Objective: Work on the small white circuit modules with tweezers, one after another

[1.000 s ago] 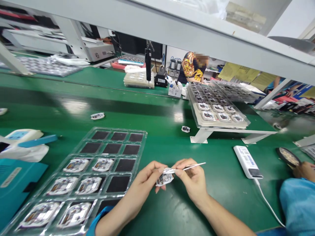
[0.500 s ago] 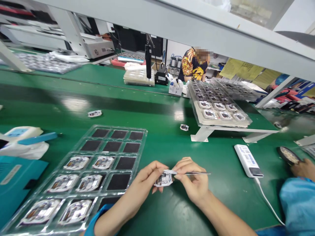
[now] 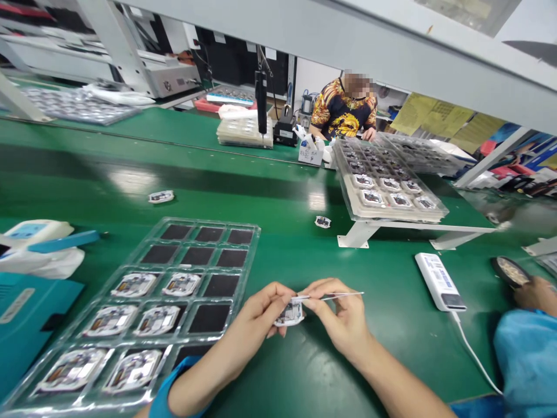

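My left hand [image 3: 265, 310] is closed on the left edge of a small white-framed electronic module [image 3: 290, 314], its circuit parts facing up. The fingers of my right hand [image 3: 337, 307] pinch a pair of thin metal tweezers [image 3: 354, 294] at the module's upper right edge. One end of the tweezers sticks out to the right past my knuckles; my fingers hide the other end. Left of my hands lies a clear plastic tray [image 3: 256, 244] with dark-lined pockets. Several similar modules [image 3: 159, 320] sit in its left and middle columns.
Loose modules [image 3: 322, 222] lie farther back on the green bench [image 3: 278, 191]. At the right, filled trays [image 3: 391, 215] are stacked on a white stand [image 3: 354, 234], near a white corded device [image 3: 440, 283]. A co-worker's hand [image 3: 537, 293] touches a round dish [image 3: 510, 271]. Another person [image 3: 346, 110] sits opposite.
The tweezers have tilted, their free end now slightly higher and farther left. The module has tipped a little in my fingers. The person opposite has raised their head, and the camera view has shifted slightly.
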Tool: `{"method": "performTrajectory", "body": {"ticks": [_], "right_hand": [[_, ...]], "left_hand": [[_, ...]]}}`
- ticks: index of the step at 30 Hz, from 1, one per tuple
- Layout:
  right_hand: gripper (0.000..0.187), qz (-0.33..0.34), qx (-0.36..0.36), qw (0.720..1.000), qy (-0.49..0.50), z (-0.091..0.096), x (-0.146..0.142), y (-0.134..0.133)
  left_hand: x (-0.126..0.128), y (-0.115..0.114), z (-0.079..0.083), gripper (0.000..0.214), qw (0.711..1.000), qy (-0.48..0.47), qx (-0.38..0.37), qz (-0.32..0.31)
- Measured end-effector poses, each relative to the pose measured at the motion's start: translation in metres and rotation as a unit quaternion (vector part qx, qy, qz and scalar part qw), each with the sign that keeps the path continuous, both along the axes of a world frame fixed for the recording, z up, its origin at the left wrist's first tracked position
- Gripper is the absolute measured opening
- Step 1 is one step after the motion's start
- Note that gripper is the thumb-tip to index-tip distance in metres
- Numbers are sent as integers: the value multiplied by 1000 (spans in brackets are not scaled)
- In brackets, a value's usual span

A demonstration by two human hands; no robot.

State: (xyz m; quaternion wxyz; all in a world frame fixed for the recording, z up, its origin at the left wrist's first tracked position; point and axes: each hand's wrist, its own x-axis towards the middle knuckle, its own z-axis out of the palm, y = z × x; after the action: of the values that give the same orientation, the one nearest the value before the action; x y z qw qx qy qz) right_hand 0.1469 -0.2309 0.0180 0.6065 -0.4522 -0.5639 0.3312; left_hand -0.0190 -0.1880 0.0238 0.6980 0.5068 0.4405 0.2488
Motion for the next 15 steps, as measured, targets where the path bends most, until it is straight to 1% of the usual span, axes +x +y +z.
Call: {"method": "performTrajectory", "body": {"ticks": [4, 7, 11, 15], "right_hand": [[11, 17, -42, 997, 60, -1, 0, 2], [12, 3, -36, 996, 76, -3, -1, 2], [7, -10, -6, 998, 54, -4, -3, 1], [5, -11, 14, 1000, -5, -2, -2, -1]], "left_hand": [[-1, 1, -1, 36, 1000, -6, -21, 12], [0, 1, 1, 37, 999, 0, -32, 14], [0, 0, 2, 38, 999, 0, -34, 15], [0, 0, 1, 37, 999, -7, -42, 16]]}}
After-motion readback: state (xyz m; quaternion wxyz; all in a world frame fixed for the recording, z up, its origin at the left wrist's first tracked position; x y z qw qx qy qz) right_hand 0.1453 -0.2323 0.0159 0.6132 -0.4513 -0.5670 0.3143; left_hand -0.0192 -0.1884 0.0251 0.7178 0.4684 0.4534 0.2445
